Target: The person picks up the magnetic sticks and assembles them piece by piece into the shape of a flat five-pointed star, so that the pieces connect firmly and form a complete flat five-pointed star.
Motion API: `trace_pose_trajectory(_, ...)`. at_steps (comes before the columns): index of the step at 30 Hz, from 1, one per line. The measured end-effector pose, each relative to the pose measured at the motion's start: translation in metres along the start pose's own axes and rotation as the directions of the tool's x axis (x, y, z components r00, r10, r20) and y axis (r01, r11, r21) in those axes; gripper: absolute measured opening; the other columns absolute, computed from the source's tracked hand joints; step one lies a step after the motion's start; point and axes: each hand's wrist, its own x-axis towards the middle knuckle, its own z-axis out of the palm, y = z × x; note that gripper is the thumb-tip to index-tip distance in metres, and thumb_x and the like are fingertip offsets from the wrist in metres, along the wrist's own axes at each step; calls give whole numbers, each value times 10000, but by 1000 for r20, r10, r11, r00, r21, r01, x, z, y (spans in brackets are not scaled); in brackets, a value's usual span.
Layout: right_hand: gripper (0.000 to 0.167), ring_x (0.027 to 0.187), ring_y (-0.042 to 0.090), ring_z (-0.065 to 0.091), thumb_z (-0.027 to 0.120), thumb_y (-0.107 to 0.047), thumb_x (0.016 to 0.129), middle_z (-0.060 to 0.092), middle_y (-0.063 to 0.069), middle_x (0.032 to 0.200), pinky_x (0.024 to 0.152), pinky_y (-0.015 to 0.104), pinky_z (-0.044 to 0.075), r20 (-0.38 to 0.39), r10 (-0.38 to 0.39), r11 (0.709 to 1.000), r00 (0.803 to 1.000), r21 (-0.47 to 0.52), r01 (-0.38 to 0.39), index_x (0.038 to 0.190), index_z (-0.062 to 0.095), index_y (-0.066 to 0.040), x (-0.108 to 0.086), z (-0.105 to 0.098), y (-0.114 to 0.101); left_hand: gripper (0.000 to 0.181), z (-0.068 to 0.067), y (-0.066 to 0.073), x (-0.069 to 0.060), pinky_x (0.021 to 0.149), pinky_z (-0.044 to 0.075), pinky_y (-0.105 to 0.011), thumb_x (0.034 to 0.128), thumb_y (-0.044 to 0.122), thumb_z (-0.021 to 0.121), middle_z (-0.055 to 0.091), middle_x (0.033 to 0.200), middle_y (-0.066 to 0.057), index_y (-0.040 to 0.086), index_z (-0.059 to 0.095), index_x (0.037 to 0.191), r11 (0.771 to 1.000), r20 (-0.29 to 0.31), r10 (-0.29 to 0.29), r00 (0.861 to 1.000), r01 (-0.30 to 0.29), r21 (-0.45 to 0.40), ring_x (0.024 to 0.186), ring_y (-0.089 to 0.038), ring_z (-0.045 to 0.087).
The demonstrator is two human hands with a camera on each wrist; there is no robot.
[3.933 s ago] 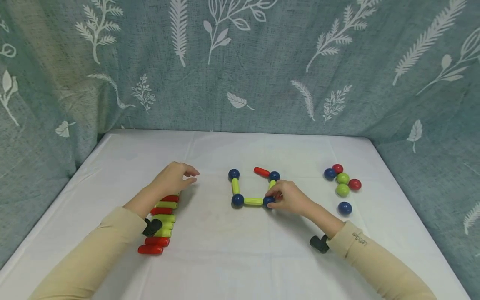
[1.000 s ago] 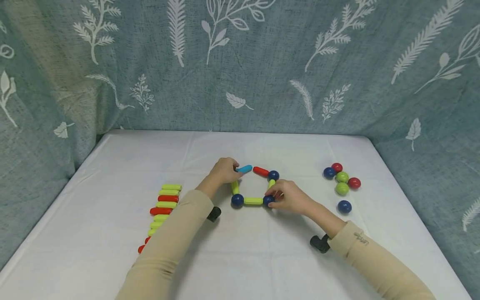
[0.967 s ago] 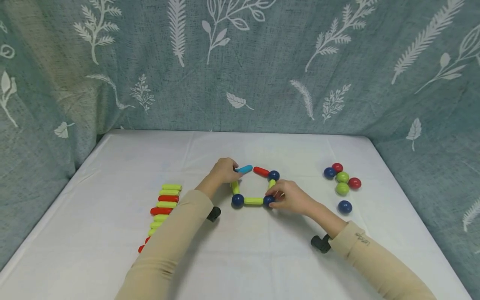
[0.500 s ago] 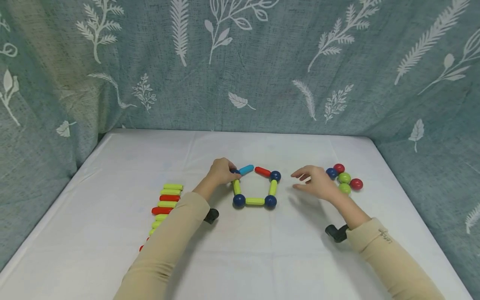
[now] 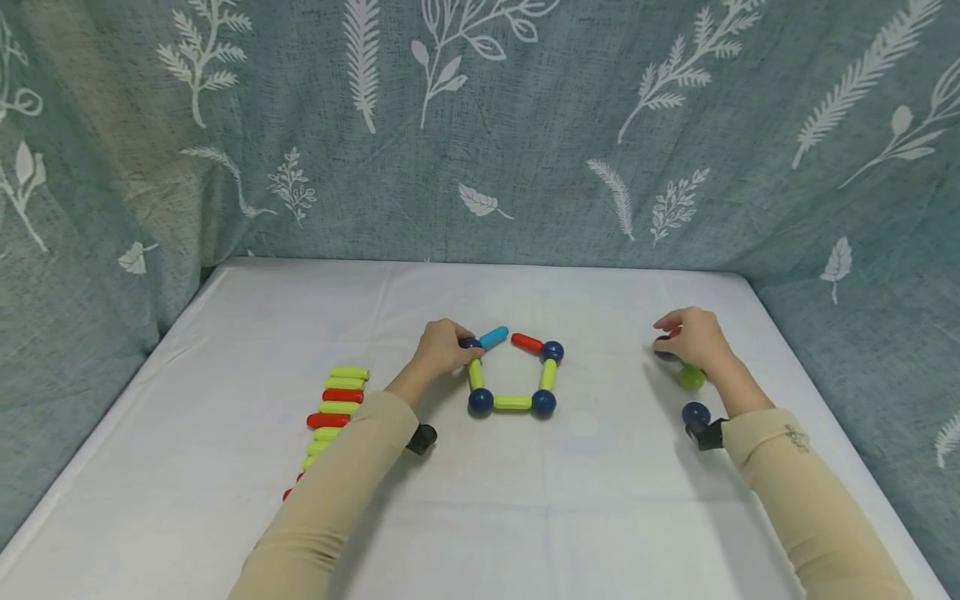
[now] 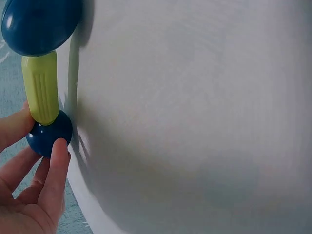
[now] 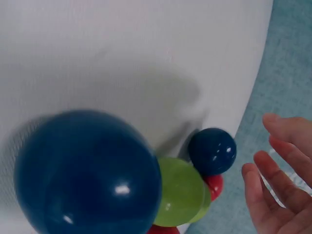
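From where I stand, the left hand (image 5: 442, 346) is pinching a corner ball (image 6: 48, 139), blue, in a five-sided figure (image 5: 513, 402) which lies flat on the white tabletop (image 5: 600, 483). I think it is held so that the corner does not roll or twist, since a blue rod (image 5: 493, 337) and a green rod (image 6: 41, 87) both meet there. The blue rod leans towards a red rod (image 5: 527, 342), fixed to another blue ball (image 5: 552, 352), but a gap stays between their tips. The right hand (image 5: 693, 337) is over the loose balls (image 5: 691, 378), fingers relaxed, gripping nothing (from above it seems to touch a dark blue one (image 7: 212, 151), yet the wrist view shows space between). Those balls lie close together on the right, while spare rods (image 5: 343, 396) form a row on the left, partly hidden by the left sleeve (image 5: 330, 492); probably each kind is placed beside one hand for easy taking.
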Motion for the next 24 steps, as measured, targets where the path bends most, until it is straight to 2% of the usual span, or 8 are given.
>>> trace_pose_trajectory(8,330,898,372,557,699,-92,772,609,263,989,797,470,451,8,55,997,998,-47,-55,1029,627,103,6,2,10,346,2,1,-1,832,476,-351,806,228,703,650,1037,-128,10,667,1072,1000,-22,-12,1000,12,-3,987,-256,580)
trace_pose_trajectory(13,315,928,394,551,699,-55,762,604,274,1009,839,488,439,19,105,993,994,-64,-104,1017,622,113,9,4,9,345,3,-1,0,824,476,-343,804,238,706,648,1035,-119,25,672,1073,999,-20,-28,999,27,-25,980,-246,577)
trace_pose_trajectory(18,330,893,390,555,720,-58,729,611,265,945,821,484,448,43,113,989,993,-105,-108,986,621,123,13,4,7,343,2,-3,0,833,474,-349,805,230,706,646,1043,-124,25,670,1077,999,-13,-37,999,36,-41,989,-250,574)
trace_pose_trajectory(24,329,952,410,523,716,-90,728,596,283,995,848,490,434,82,110,987,991,-123,-99,967,626,118,21,4,-4,344,1,-4,0,839,472,-354,807,231,704,643,1052,-127,28,668,1082,998,-11,-45,999,44,-44,999,-258,570)
